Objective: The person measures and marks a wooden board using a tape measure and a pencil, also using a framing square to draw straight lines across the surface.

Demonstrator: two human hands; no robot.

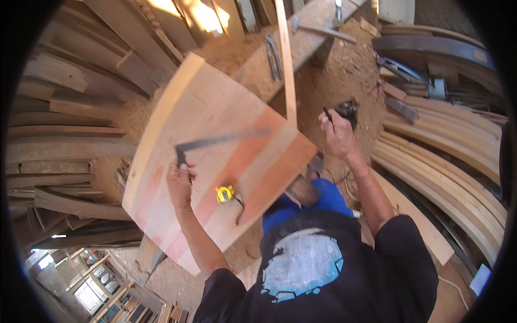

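Note:
In my left hand (179, 183) is a dark carpenter's square (221, 140), gripped at its short arm. Its long blade, blurred, reaches right across a broad wooden panel (207, 107) with a curved, pale edge strip. My right hand (338, 134) is raised off the panel's right corner, fingers closed around a thin dark pen or pencil (328, 113). On the panel, right of my left hand, lies a yellow tape measure (225, 194) with a black strap.
A narrow wood strip (287, 64) runs away beyond the panel. Pincers (273, 56) and a hammer (326, 31) lie on a plank behind it. A dark power tool (347, 110) sits past my right hand. Stacked curved timbers (441, 183) line the right; boards (70, 148) fill the left.

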